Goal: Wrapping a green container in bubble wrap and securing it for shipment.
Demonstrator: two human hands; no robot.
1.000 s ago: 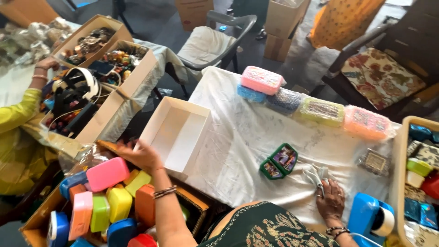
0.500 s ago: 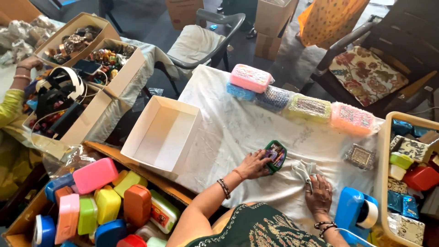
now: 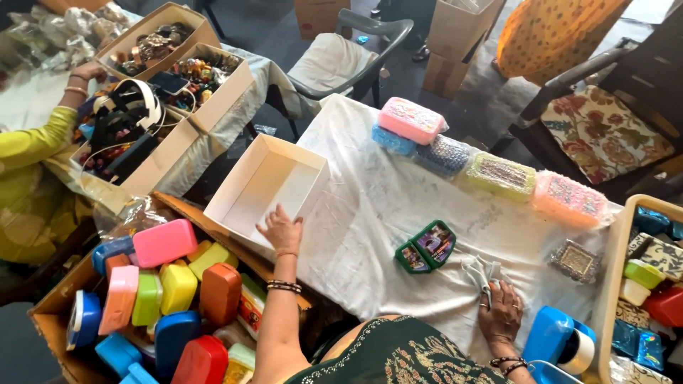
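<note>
- The left hand (image 3: 282, 229) rests with fingers spread on the near rim of the empty white box (image 3: 267, 186), touching the cardboard but not clamped on it; the flat hand seems placed to steady or shift the box.
- The white box sits open side up at the left edge of the white cloth (image 3: 384, 213), its long axis running from the hand away toward the far left corner of the table, its mouth facing straight up.
- The right hand (image 3: 502, 307) lies palm down to the right of the white box, fingers together, pressing a crumpled clear wrapper (image 3: 481, 274) flat against the cloth.
- Between the white box and that hand lies a dark green compartmented case (image 3: 426, 247), tilted.
- Beyond the white box, a row of clear-wrapped coloured boxes (image 3: 491, 153) runs along the far side.
- Left of the white box, a carton of bright plastic cases (image 3: 160, 291) stands within arm's reach.
- Farther left, another person's yellow sleeve (image 3: 28, 142) reaches toward trays.
</note>
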